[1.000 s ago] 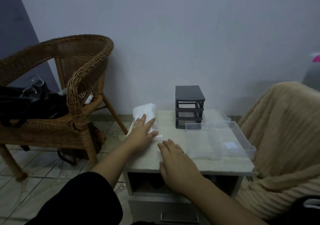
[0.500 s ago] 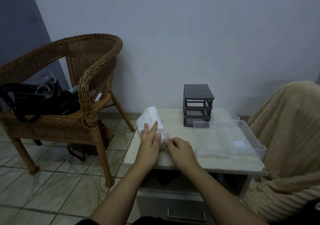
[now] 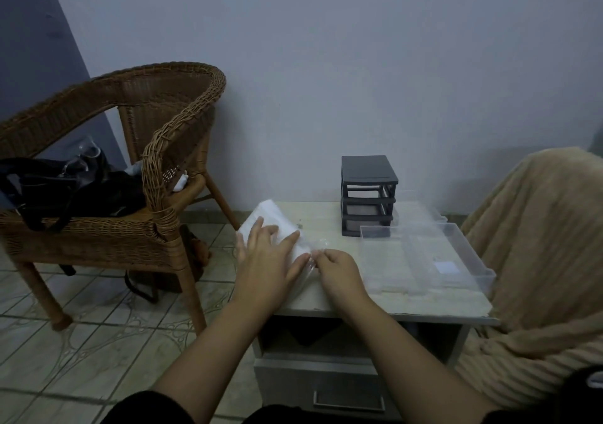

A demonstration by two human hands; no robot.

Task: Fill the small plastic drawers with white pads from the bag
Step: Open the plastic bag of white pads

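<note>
Left hand [image 3: 267, 267] covers the near half of the bag of white pads [image 3: 277, 216]; curled fingers [image 3: 323, 257] of the right hand [image 3: 339, 275] hide its pinched clear end. Wicker chair [image 3: 169, 136] cut by left edge, blanket [image 3: 538, 260] by right.

One head-worn camera looks forward and down, close over the small table [image 3: 321, 225], facing the wall [image 3: 326, 81].

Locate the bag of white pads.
In the head view, left of centre, the bag of white pads lies on the table, left of the dark drawer frame, under the left hand; the right hand pinches its near end.
</note>
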